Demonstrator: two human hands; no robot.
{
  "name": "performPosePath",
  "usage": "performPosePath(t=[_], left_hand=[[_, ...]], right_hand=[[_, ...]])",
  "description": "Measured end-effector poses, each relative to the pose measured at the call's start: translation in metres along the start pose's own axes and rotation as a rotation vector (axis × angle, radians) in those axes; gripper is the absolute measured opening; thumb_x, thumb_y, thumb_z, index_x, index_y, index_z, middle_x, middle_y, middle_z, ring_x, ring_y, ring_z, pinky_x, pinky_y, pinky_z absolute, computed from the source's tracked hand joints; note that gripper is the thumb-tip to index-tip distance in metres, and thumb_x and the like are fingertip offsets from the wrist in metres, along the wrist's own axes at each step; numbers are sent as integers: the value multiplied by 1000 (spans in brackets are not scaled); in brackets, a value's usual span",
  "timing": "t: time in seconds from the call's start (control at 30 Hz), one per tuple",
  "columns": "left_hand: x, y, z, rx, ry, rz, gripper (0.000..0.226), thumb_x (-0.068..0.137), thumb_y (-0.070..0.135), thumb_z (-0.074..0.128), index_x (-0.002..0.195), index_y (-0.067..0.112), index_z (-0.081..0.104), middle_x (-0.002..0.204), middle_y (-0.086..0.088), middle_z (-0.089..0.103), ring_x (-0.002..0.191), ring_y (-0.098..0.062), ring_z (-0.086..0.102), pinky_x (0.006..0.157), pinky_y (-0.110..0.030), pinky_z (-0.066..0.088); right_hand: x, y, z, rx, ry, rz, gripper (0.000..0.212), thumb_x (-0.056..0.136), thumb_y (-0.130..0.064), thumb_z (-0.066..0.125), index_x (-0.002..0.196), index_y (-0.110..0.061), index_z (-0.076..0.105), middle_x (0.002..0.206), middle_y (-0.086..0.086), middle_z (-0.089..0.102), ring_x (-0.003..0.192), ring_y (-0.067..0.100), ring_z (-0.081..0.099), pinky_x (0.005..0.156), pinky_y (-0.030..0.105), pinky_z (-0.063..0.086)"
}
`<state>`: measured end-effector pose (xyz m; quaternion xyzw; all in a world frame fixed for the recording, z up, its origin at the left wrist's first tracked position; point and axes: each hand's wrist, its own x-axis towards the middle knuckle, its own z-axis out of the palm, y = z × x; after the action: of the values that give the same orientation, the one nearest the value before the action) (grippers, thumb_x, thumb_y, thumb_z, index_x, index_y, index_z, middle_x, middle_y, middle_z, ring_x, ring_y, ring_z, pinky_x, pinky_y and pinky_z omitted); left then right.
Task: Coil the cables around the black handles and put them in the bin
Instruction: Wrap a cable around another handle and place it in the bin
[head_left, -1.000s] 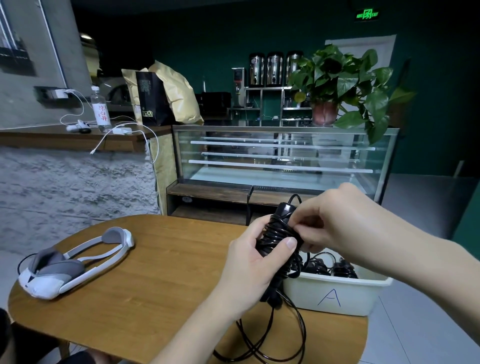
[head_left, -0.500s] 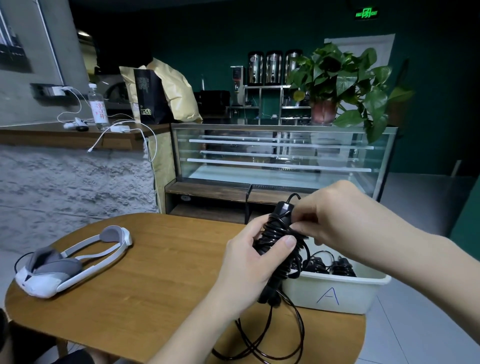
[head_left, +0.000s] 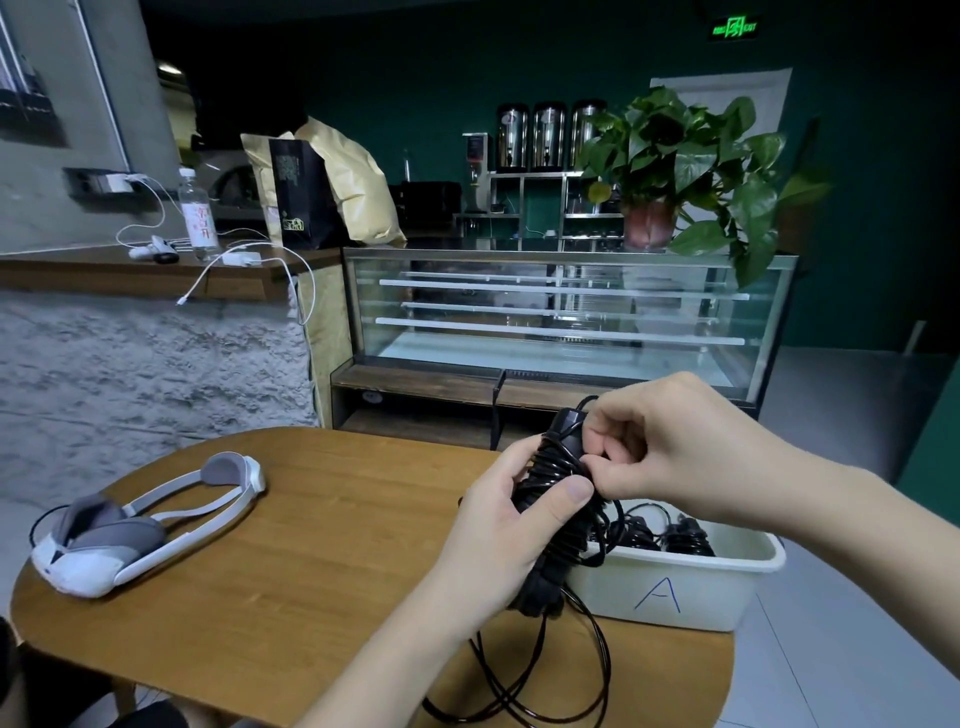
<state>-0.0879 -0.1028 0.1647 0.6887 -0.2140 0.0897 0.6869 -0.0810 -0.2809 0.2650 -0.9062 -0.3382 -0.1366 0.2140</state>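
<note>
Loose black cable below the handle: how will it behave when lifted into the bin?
Probably floppy: the uncoiled cable lies in slack loops on the table, so it may trail or snag. Wraps on the handle could loosen unless pinched.

we see the table (head_left: 291, 561) in front, with the headset (head_left: 140, 525) lying on its left part and the bin (head_left: 691, 587) standing at its right edge, coiled handles (head_left: 685, 538) inside it. between them, above the table, the left hand (head_left: 498, 540) grips the handle (head_left: 558, 499) from the left and the right hand (head_left: 670, 441) pinches the cable (head_left: 540, 675) at its upper right, loose loops lying on the table below. behind the table stands the display case (head_left: 566, 317) with the plant (head_left: 680, 161) on top, and the counter (head_left: 130, 270) lies to its left.
</note>
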Motion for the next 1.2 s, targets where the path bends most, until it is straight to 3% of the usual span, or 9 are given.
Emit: performPosePath(t=[0.13,0.3,0.4,0.53,0.7,0.83,0.93,1.1,1.2], left_hand=[[3,-6,0,-123,-15,-73,48,86,38,74,129,19,64,114,-3,74,102,-16,70,84,-26,55],[-1,-16,7,-378,-39,-219,49,90,45,72,126,12,64,102,-27,68,94,-42,62,83,-56,47],[-5,-18,12,-470,-34,-236,50,91,40,69,125,3,61,103,-24,68,93,-41,65,90,-62,50],[-9,-19,20,-559,2,-223,47,94,36,65,127,2,61,103,-25,70,88,-37,68,78,-42,59],[-14,-22,24,-605,61,-181,39,100,31,60,122,-2,61,100,-24,69,85,-34,67,79,-42,57],[-13,-22,26,-583,123,-178,46,92,38,67,119,1,64,102,-21,69,88,-33,64,95,-62,46],[-12,-25,25,-562,114,-180,45,92,37,67,120,2,64,99,-18,71,85,-29,68,99,-69,44],[-12,-28,24,-564,53,-177,45,92,37,66,125,6,64,104,-19,71,87,-33,71,87,-51,57],[-7,-32,24,-570,27,-171,44,94,34,63,125,4,62,103,-18,71,86,-31,71,92,-57,53]], right_hand=[[-6,3,6,60,119,45,22,75,-18,71,66,-24,52,52,-11,47,45,9,40,47,16,35],[-11,5,13,248,168,139,19,80,-10,68,71,-14,51,49,-7,48,36,9,41,40,21,39],[-11,7,18,242,199,153,20,82,-8,69,73,-13,52,49,-8,49,36,8,41,41,17,36],[-14,10,26,344,254,244,18,82,-6,68,74,-11,53,48,-7,51,34,18,51,38,20,37],[-19,14,28,440,319,341,16,84,-6,67,74,-10,56,47,-3,52,36,20,59,36,19,38],[-20,16,30,458,352,337,15,84,-9,69,74,-12,58,48,0,54,38,16,57,39,22,39],[-17,18,32,368,368,280,16,82,-14,72,72,-17,60,52,1,53,42,8,42,46,18,38],[-13,27,29,592,216,266,13,86,-12,73,78,-10,63,52,-3,47,44,13,33,43,21,30],[-14,39,27,795,244,294,16,92,-12,66,83,1,61,50,0,41,43,16,30,42,20,25]])
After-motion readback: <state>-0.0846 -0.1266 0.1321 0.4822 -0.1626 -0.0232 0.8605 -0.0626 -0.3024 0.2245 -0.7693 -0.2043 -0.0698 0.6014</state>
